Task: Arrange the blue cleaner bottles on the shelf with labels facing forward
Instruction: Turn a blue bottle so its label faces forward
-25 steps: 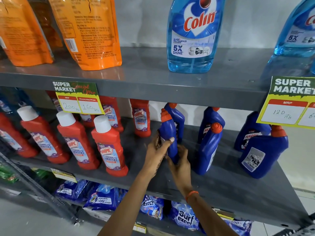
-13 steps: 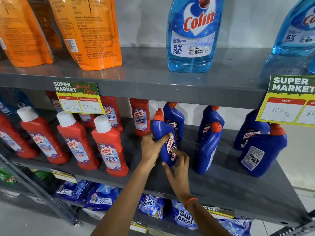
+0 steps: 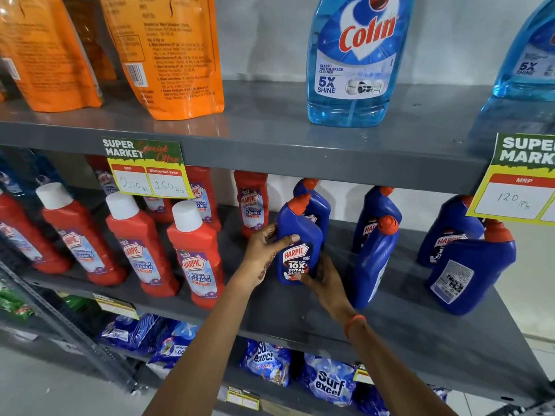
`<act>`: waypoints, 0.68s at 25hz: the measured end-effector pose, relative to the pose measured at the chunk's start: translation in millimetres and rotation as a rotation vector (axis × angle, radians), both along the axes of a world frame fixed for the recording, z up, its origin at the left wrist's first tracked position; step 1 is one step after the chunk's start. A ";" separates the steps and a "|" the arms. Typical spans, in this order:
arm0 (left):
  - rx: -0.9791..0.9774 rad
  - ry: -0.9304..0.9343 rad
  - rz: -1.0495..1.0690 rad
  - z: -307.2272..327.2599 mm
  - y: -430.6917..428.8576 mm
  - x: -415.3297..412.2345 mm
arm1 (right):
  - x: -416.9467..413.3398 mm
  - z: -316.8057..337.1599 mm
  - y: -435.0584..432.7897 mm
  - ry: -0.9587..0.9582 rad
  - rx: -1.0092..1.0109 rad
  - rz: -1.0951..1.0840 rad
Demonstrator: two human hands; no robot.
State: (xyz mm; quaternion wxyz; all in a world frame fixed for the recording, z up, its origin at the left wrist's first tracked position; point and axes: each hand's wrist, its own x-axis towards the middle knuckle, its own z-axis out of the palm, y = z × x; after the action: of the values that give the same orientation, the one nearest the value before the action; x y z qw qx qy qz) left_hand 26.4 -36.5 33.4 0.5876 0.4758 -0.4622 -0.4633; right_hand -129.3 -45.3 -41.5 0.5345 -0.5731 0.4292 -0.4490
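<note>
A blue Harpic bottle (image 3: pixel 298 229) with an orange cap stands on the grey middle shelf (image 3: pixel 405 334), its label facing me. My left hand (image 3: pixel 264 250) grips its left side and my right hand (image 3: pixel 322 277) holds its lower right. Another blue bottle (image 3: pixel 315 202) stands right behind it. Further right, a blue bottle (image 3: pixel 374 262) stands edge-on with its label turned sideways, one (image 3: pixel 375 214) behind it. At the far right a blue bottle (image 3: pixel 471 271) shows its back label, in front of another (image 3: pixel 447 232) whose label faces forward.
Red Harpic bathroom cleaner bottles (image 3: pixel 195 253) fill the shelf's left half. Orange pouches (image 3: pixel 168 55) and light blue Colin bottles (image 3: pixel 354 58) stand on the shelf above. Price tags (image 3: pixel 144 166) hang from its front edge. Surf Excel packs (image 3: pixel 327 382) lie below.
The blue bottle in my hands has been turned from edge-on until its label faces forward. Both hands stayed on it, the right one sliding round its lower right.
</note>
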 end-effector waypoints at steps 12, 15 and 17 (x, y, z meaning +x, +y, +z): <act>0.001 0.026 -0.144 -6.6 1.9 21.1 | 24.5 -5.4 2.1 0.088 -0.022 -0.143; -0.002 -0.026 -0.135 -8.6 5.5 24.0 | 28.3 -7.3 3.6 0.119 -0.035 -0.184; 0.002 -0.072 -0.113 -9.6 6.8 23.5 | 28.9 -8.3 3.2 0.142 -0.042 -0.191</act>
State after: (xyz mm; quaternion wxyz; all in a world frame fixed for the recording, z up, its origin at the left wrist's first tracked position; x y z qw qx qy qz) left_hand 49.9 -29.8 23.8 0.5430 0.4659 -0.5089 -0.4787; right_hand -100.5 -42.0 -49.8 0.4454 -0.5709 0.5090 -0.4654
